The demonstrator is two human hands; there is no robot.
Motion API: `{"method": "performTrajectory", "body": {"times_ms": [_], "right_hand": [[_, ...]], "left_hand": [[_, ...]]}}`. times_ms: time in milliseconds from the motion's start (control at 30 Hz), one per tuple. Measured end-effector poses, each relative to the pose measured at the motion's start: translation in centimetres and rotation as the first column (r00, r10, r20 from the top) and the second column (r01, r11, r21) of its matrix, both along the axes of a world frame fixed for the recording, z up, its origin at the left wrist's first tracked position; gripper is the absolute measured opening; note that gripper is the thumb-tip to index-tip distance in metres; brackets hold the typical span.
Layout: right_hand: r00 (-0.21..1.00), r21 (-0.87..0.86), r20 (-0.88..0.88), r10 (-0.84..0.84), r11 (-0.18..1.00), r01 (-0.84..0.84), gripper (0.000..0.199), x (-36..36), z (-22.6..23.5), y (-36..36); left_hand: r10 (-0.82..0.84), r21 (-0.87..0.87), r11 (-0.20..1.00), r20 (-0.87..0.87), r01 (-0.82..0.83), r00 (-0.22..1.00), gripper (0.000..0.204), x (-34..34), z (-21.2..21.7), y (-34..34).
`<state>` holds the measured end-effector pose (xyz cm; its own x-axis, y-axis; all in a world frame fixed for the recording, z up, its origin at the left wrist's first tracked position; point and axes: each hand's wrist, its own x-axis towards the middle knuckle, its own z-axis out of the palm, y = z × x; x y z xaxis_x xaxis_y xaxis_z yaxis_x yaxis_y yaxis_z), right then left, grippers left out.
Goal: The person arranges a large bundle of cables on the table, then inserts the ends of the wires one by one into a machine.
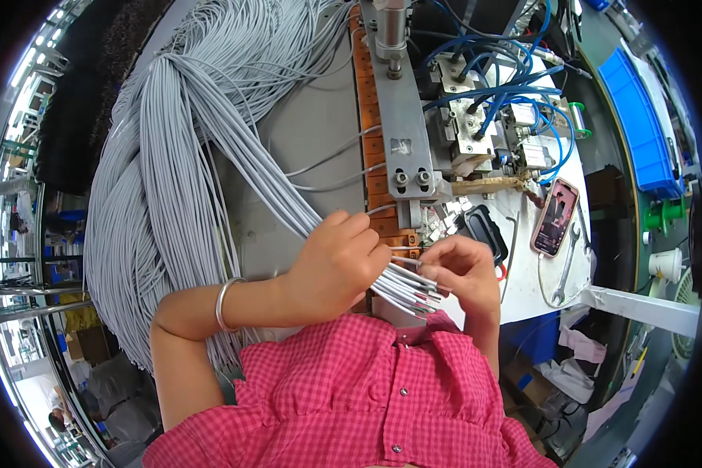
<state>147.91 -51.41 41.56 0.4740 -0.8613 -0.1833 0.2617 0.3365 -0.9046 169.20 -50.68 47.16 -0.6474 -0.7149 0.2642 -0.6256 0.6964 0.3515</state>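
My left hand is closed around a handful of thin grey cables, whose stripped ends fan out toward my right hand. My right hand pinches one cable end with fingertips, just in front of an orange slotted rail on a metal machine. A few single grey cables lie across that rail. The large bundle of cables drapes back over the grey table and hangs off its left side. A silver bracelet sits on my left wrist.
Blue air hoses and valve blocks crowd the machine's right side. A phone in a pink case, a wrench and a black pad lie on the white surface. A blue bin stands at far right.
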Motion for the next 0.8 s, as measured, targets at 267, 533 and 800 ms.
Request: {"method": "performTrajectory", "body": {"times_ms": [267,533,800], "right_hand": [[0.984,0.003,-0.047,-0.171,0.985,0.171,0.009,0.1,0.0,0.0],[0.93,-0.133,-0.303,-0.207,0.976,0.174,0.009,-0.4,-0.2,0.0],[0.967,0.0,-0.207,-0.151,0.988,0.154,0.009,-0.5,-0.3,-0.1]], "left_hand": [[-0.043,-0.012,0.999,0.023,0.043,0.999,0.017,-0.2,-0.4,-0.2],[-0.057,-0.067,0.996,0.047,0.06,0.997,0.02,-0.2,-0.5,-0.1],[-0.033,-0.195,0.98,-0.022,0.028,0.999,0.011,-0.4,-0.7,-0.2]]}}
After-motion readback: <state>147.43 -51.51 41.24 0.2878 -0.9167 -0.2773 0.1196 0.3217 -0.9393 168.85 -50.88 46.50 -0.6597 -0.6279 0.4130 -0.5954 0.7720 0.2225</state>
